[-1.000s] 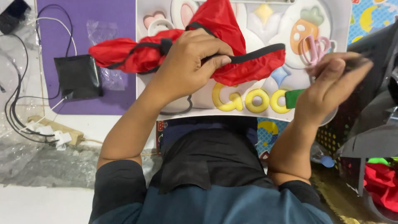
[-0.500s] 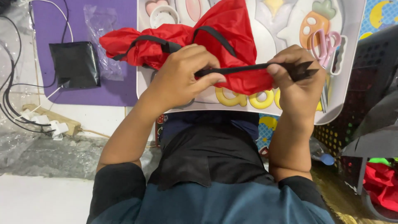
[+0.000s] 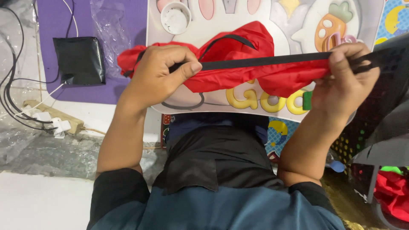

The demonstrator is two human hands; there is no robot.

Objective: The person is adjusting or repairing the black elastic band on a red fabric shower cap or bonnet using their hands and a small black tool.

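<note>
Strap (image 3: 264,62), black and flat, runs taut between the two hands, each closed on one end of it. The left hand (image 3: 159,70) pinches its end between thumb and curled fingers, the thumb lying along the strap and pointing toward the other hand. The right hand (image 3: 345,81) clamps the far end with the fingers folded over the top, and beyond that grip a short black tail of the strap sticks outward past the knuckles.

Directly under the stretched strap, and touching it along most of its run, hangs the red fabric bag (image 3: 251,74); its bulk bunches up between the two grips, rises in a hump just above the strap near the middle, and sags below it toward the right hand. Part of the red cloth is tucked behind the left hand, showing on its outer side as well. A second black band curves over the hump.

Behind both grips lies a white cartoon-printed board (image 3: 294,25). Outward from the left hand sit a black pouch (image 3: 79,61) on a purple mat (image 3: 53,25) and, nearer the body, a white power strip (image 3: 51,123) with cables.
</note>
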